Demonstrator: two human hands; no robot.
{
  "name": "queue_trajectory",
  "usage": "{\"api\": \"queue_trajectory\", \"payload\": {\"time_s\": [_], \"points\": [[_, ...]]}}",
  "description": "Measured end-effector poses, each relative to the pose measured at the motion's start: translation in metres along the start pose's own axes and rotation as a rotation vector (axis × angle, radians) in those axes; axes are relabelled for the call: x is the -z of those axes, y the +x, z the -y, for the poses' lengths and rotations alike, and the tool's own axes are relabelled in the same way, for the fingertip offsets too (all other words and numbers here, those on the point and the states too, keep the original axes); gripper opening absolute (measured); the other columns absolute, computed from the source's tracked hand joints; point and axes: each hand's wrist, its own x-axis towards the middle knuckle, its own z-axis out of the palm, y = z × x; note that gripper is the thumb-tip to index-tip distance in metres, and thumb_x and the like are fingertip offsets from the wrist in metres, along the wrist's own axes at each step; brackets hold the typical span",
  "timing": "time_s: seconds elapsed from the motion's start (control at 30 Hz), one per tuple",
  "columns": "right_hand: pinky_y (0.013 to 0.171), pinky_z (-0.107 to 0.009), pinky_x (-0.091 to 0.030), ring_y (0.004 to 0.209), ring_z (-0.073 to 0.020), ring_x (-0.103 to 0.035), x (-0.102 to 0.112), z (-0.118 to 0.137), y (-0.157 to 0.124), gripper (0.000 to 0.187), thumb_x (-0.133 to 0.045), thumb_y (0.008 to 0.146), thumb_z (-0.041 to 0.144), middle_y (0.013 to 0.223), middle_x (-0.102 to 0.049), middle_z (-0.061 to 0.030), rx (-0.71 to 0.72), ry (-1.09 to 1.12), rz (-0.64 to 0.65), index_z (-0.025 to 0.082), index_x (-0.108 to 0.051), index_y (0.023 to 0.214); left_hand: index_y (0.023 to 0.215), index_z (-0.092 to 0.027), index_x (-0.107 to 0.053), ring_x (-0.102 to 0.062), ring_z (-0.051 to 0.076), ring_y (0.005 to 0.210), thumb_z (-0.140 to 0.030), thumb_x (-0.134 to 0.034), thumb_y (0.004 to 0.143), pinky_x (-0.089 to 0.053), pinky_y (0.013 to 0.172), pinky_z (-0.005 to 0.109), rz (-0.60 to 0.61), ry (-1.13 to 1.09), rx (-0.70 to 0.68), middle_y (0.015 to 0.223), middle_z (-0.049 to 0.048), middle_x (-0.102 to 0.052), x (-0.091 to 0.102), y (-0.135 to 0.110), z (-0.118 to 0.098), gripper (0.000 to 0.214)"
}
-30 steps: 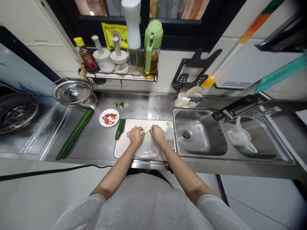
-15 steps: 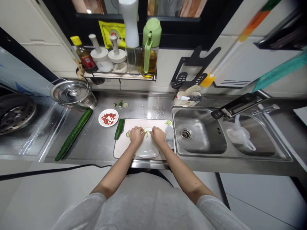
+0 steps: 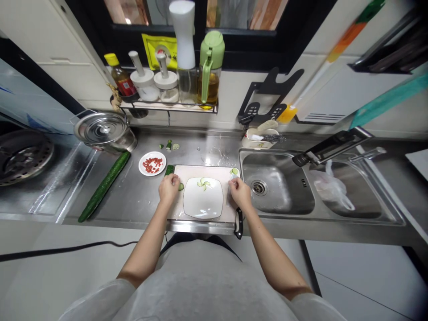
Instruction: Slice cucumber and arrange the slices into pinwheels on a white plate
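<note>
A white squarish plate (image 3: 203,203) lies on the pale cutting board (image 3: 187,171), with several thin cucumber slices (image 3: 203,183) fanned out near its far edge. My left hand (image 3: 168,189) is over the board's left side, fingers curled together; whatever they hold, if anything, is hidden. Beside it are a cucumber end (image 3: 181,187) and a partly covered cut cucumber (image 3: 170,169). At the board's right side my right hand (image 3: 240,194) hovers over the knife (image 3: 238,223), fingertips drawn together and partly covering the blade. More cucumber slices (image 3: 233,171) sit at the far right corner.
A small white plate of chopped red bits (image 3: 162,165) stands left of the board, near a whole cucumber (image 3: 104,187) and a lidded steel pot (image 3: 117,140). To the right is a double sink (image 3: 281,191). A seasoning rack (image 3: 167,106) hangs behind.
Both hands have moved apart, off the plate: the left toward the cut cucumber, the right toward the knife. The plate and its fanned slices are now uncovered, and the knife handle shows.
</note>
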Motion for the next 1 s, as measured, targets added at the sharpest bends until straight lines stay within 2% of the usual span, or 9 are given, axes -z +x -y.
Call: {"api": "queue_trajectory", "payload": {"time_s": [0.1, 0.23, 0.53, 1.0], "points": [[0.058, -0.025, -0.030, 0.061, -0.0156, -0.051, 0.004, -0.015, -0.014, 0.029, -0.045, 0.083, 0.043, 0.062, -0.057, 0.0000, -0.014, 0.052, -0.001, 0.019, -0.062, 0.082, 0.100, -0.022, -0.067, -0.060, 0.019, 0.084, -0.031, -0.053, 0.084, -0.040, 0.075, 0.027, 0.003, 0.024, -0.012, 0.090, 0.0040, -0.068, 0.006, -0.003, 0.016, 0.023], [0.058, -0.025, -0.032, 0.059, -0.0154, -0.051, 0.003, -0.025, -0.028, 0.031, -0.044, 0.082, 0.045, 0.060, -0.056, 0.0005, -0.012, 0.087, 0.013, 0.019, -0.062, 0.080, 0.104, -0.020, -0.067, -0.061, 0.019, 0.087, -0.029, -0.052, 0.085, -0.042, 0.077, 0.028, 0.059, 0.065, -0.040, 0.095, 0.0064, -0.068, 0.003, -0.010, 0.025, 0.026], [0.059, -0.025, -0.033, 0.060, -0.0161, -0.052, -0.002, -0.024, -0.045, 0.032, -0.044, 0.081, 0.046, 0.059, -0.057, -0.0004, 0.011, 0.105, 0.070, 0.020, -0.061, 0.079, 0.114, -0.018, -0.064, -0.060, 0.022, 0.099, -0.025, -0.050, 0.087, -0.042, 0.087, 0.030, 0.178, 0.237, -0.095, 0.106, 0.0118, -0.062, -0.012, -0.013, 0.016, 0.032], [0.058, -0.026, -0.034, 0.057, -0.0160, -0.050, -0.003, -0.020, -0.053, 0.032, -0.044, 0.081, 0.045, 0.056, -0.052, 0.0013, 0.013, 0.136, 0.098, 0.020, -0.061, 0.078, 0.104, -0.017, -0.066, -0.061, 0.021, 0.094, -0.017, -0.049, 0.086, -0.042, 0.083, 0.030, 0.182, 0.229, -0.089, 0.103, 0.0117, -0.063, -0.011, -0.009, 0.011, 0.025]]}}
